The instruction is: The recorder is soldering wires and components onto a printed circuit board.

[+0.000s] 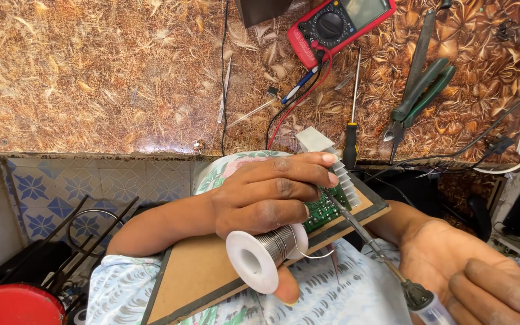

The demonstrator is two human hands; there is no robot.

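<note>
White solder spool [259,257] sits clenched in the left hand [266,195]; the right hand [470,277] grips a soldering iron [368,238].

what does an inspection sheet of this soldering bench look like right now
surface: brown patterned worktop; wooden board on the lap
job's things: solder spool, green circuit board, soldering iron with its tip at the board
clutter: red multimeter, green-handled pliers, screwdriver
grippers: left hand grips the spool; right hand holds the iron
cables: red and black leads, black cords at right
surroundings: blue patterned tiles, red round lid
</note>
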